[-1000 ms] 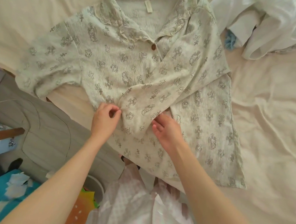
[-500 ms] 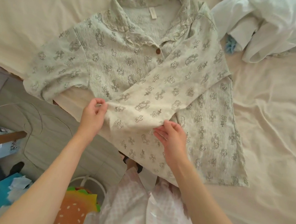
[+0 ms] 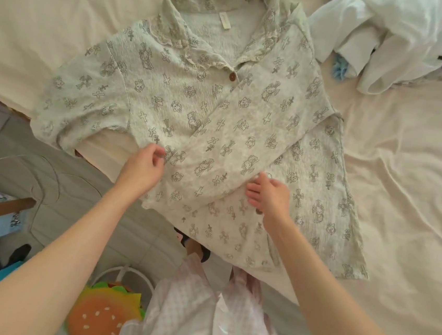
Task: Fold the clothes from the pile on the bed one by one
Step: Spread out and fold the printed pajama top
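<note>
Step in hand: folding the pale green printed cotton pyjama shirt (image 3: pixel 193 104) on the cream bed sheet (image 3: pixel 403 186). The left hand (image 3: pixel 142 168) pinches the folded-over sleeve's cuff; the right hand (image 3: pixel 269 193) rests flat, fingers straight. Next, likely: fold the other sleeve inward.

Both forearms are bare from wrist to the frame's lower edge; no sleeve, watch, ring or bracelet shows on either. The left hand (image 3: pixel 143 168) and the right hand (image 3: pixel 270 194) are uncovered, with short, unpainted nails. Below, between the arms, the person wears a loose garment (image 3: pixel 199 315) of pale pink and white fine check, its fabric thin and slightly glossy, falling in soft folds. A dark slipper or shoe (image 3: pixel 203 251) peeks out beneath its edge.
</note>
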The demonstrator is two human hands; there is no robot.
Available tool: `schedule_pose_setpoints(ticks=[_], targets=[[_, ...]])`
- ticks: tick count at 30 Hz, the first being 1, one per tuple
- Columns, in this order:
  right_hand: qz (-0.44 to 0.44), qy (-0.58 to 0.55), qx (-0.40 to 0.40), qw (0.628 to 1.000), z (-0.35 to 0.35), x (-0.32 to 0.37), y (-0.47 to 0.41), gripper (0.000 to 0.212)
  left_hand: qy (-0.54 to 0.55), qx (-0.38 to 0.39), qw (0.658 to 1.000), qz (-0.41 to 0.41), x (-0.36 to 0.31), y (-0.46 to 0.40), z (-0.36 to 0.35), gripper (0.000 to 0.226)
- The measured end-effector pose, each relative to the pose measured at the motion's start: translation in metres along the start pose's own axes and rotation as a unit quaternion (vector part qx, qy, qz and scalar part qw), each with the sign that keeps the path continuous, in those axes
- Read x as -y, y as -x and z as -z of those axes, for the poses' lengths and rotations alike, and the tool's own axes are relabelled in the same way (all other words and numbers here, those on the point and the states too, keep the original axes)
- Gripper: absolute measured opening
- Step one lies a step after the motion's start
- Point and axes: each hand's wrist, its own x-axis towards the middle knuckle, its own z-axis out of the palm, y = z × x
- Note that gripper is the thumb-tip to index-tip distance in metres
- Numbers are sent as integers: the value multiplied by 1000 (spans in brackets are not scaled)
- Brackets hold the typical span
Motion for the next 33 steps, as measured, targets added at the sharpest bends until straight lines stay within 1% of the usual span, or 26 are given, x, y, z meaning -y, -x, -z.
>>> schedule_pose_setpoints(ticks=[2,4,6,9,11,13,15,17,19,22,23,25,29,33], targets=[[34,-1,-31,999,21,22,-13,21,2,-20,999,-41,-27,-9,-1,25],[54,-17,-50,997,44,48,-30,20,-12,-24,996,-90,-58,-21,-4,27],[59,-50,-62,995,64,74,-47,19,-36,-20,989,-141,-90,-38,-10,32],[41,-82,-79,993,80,107,-73,21,-47,-19,979,-200,-141,-68,-22,38],[21,-104,-61,993,81,123,-87,22,-44,-36,974,-220,-174,-91,-30,41],[0,-133,-15,991,78,133,-99,26,-66,-58,967,-238,-205,-119,-38,44],[-10,-148,17,989,75,140,-109,24,-97,-75,964,-234,-231,-147,-42,46],[-24,-191,18,981,76,143,-117,17,-87,-96,973,-191,-252,-173,-45,47],[-51,-256,22,965,79,145,-125,7,-35,-109,982,-148,-270,-192,-48,43],[-82,-365,41,926,83,145,-135,4,109,-113,976,-148,-292,-213,-58,24],[-82,-376,34,923,84,143,-138,4,148,-120,970,-149,-297,-219,-60,21],[-70,-346,8,936,83,140,-145,6,167,-140,964,-156,-302,-230,-65,21],[-60,-287,-47,955,79,138,-157,15,134,-151,963,-181,-295,-241,-74,24],[-7,-157,-84,984,83,136,-156,24,105,-147,952,-248,-283,-221,-71,25]])
